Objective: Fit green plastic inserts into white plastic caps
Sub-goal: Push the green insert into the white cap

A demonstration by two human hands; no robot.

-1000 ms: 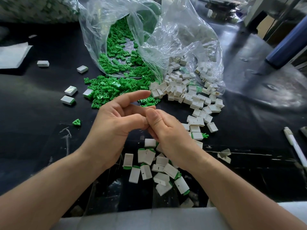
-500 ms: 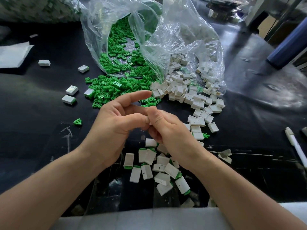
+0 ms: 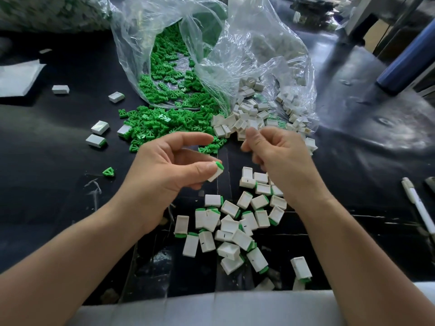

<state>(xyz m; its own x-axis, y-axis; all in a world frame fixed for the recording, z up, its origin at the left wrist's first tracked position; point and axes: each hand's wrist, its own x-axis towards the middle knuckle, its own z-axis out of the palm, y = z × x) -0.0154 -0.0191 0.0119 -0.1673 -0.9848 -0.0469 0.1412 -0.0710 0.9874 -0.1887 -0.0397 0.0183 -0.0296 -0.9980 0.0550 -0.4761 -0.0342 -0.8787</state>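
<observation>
Left hand (image 3: 164, 170), right hand (image 3: 280, 158): two. Green inserts (image 3: 164, 118), white caps (image 3: 244, 116): heaps, uncountable. Pen (image 3: 419, 208): one. Paper sheet (image 3: 16, 78): one. Bags (image 3: 259, 50): unclear.

white pen (image 3: 418, 205), blue cyl. (image 3: 404, 60), paper (image 3: 16, 78)

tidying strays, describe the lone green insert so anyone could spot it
From the clear bag spilling green inserts, come down to the left hand pinching a white cap. Just left of it lies the lone green insert, triangular, nothing touching it.

left grip (image 3: 162, 175): bare | right grip (image 3: 282, 158): bare | forearms (image 3: 70, 255): bare to frame edge
</observation>
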